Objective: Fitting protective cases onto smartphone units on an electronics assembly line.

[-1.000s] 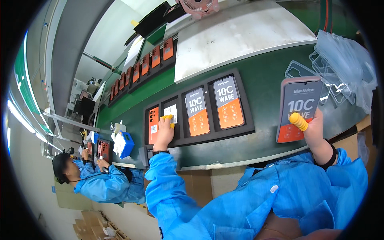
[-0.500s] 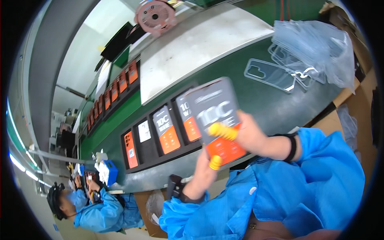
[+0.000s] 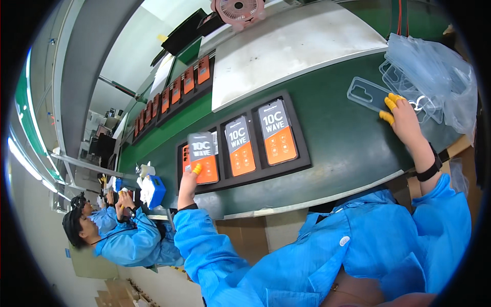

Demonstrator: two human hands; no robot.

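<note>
"How far along?"
"Two phones [image 3: 277,134] lie face-up in the tray [image 3: 303,154], mid-frame; the left hand [image 3: 189,178] pinches another phone [image 3: 203,159], apparently unseated."
"Right hand [image 3: 405,122]?"
"Touching a clear case [image 3: 369,92], upper right; grip unclear."

"What's the clear, flat phone case [image 3: 377,96] made of?"

"Smooth, shiny plastic, it looks like."

"And the long black tray [image 3: 303,157] with cut-out spaces?"

"It looks like foam, all dull."

"And the wide green tabletop [image 3: 340,148]?"

"Smooth, and a bit shiny."

"The bright blue coat [image 3: 312,268]?"

"Wrinkly cloth."

"The yellow, ringed finger covers [image 3: 387,118]?"

"They look rubbery."
</note>
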